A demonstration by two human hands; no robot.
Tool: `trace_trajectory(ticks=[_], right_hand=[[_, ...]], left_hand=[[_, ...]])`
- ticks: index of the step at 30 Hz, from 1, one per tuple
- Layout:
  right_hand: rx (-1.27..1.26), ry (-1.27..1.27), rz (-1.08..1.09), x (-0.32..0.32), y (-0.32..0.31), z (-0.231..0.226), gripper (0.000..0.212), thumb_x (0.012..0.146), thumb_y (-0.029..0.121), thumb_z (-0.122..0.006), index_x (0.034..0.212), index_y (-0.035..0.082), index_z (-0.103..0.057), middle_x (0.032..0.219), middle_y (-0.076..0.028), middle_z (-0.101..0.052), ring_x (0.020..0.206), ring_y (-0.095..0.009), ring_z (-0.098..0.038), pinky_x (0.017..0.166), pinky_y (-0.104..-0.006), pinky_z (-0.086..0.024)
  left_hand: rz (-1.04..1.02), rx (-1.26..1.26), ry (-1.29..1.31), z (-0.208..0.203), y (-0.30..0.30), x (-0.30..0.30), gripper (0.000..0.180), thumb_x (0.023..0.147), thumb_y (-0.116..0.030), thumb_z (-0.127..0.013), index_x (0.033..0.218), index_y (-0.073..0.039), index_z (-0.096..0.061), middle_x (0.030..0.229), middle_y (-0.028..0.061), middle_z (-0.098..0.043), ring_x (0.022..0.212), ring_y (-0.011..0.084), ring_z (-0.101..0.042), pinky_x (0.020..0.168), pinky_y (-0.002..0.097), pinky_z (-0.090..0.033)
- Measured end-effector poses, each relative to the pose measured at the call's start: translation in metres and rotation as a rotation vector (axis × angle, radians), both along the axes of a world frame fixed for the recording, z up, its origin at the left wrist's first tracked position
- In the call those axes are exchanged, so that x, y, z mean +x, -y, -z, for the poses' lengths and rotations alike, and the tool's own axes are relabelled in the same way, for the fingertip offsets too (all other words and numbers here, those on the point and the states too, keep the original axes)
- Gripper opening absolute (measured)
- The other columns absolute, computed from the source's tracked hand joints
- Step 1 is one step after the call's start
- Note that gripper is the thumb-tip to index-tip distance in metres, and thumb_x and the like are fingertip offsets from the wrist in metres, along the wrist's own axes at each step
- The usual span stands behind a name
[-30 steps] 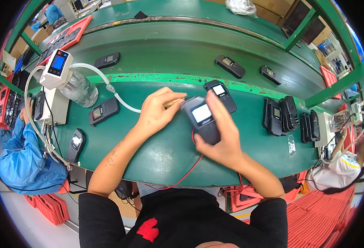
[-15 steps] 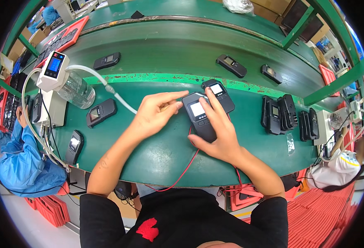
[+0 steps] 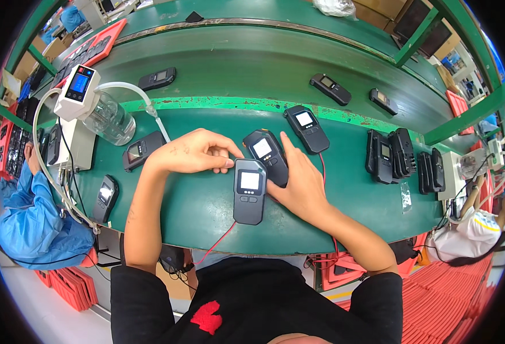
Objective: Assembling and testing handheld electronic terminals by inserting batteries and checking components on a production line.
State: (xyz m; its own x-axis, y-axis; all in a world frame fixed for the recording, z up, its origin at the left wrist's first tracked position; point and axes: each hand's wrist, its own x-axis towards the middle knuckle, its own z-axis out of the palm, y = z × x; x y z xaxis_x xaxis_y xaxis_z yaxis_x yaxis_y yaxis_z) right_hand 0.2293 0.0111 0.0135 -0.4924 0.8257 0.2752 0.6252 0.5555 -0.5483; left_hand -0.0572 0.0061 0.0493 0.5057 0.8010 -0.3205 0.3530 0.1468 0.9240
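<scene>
My left hand [image 3: 198, 152] has its fingers curled in a pinch beside the top corner of a black handheld device [image 3: 249, 207] with a lit screen. A clear tube [image 3: 127, 86] runs beneath that hand, and its end is hidden. My right hand [image 3: 303, 184] grips a second black device [image 3: 267, 152], tilted, with the thumb at its lower end and the fingers along its right side; orange shows at its top. Behind them, another lit device [image 3: 308, 131] lies apart from both hands. Red wires lead from this one and from the front device.
On the left stands a white pump unit [image 3: 76, 94] on a clear jar [image 3: 112, 121]. Other devices [image 3: 141, 152] [image 3: 107, 198] lie near it. Stacked devices [image 3: 385, 157] stand at right. Several more rest on the green belt [image 3: 235, 71]. Co-workers sit at both sides, one in a blue sleeve [image 3: 40, 223].
My left hand has moved slightly left. My right hand now grips a tilted device. A wired device shows nearer to me, and the far lit device is now uncovered, apart from my right fingers.
</scene>
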Motion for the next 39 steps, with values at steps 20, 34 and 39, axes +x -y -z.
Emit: trace_trajectory(ticks=[20,34,39], right_hand=[[-0.912,-0.539,0.001,0.023,-0.024,-0.013,0.053,0.106,0.05,-0.054,0.116,-0.001,-0.066,0.09,-0.004,-0.068,0.075,-0.01,-0.062,0.06,-0.0287,-0.049],[-1.095,-0.804,-0.056,0.023,-0.034,0.005,0.045,0.107,0.035,-0.048,0.132,0.002,-0.066,0.102,-0.003,-0.062,0.082,-0.011,-0.058,0.058,-0.0268,-0.049],[-0.746,-0.574,-0.058,0.024,-0.03,0.014,0.038,0.101,0.017,-0.06,0.137,0.005,-0.064,0.101,-0.003,-0.063,0.081,-0.01,-0.059,0.062,-0.0279,-0.052]], left_hand=[[-0.441,-0.047,0.248,0.026,-0.003,0.056,0.036,0.111,-0.04,-0.054,0.102,-0.006,-0.064,0.077,0.0031,-0.067,0.065,0.0075,-0.06,0.061,0.0227,-0.047],[-0.71,0.342,0.197,0.029,-0.02,0.042,0.041,0.109,-0.025,-0.053,0.142,0.0,-0.055,0.136,0.0233,-0.066,0.114,0.0295,-0.071,0.086,0.0366,-0.056],[-0.504,1.052,-0.72,0.036,-0.084,-0.003,0.039,0.099,-0.008,-0.057,0.137,0.001,-0.056,0.132,0.0256,-0.066,0.122,0.0376,-0.065,0.096,0.0428,-0.055]])
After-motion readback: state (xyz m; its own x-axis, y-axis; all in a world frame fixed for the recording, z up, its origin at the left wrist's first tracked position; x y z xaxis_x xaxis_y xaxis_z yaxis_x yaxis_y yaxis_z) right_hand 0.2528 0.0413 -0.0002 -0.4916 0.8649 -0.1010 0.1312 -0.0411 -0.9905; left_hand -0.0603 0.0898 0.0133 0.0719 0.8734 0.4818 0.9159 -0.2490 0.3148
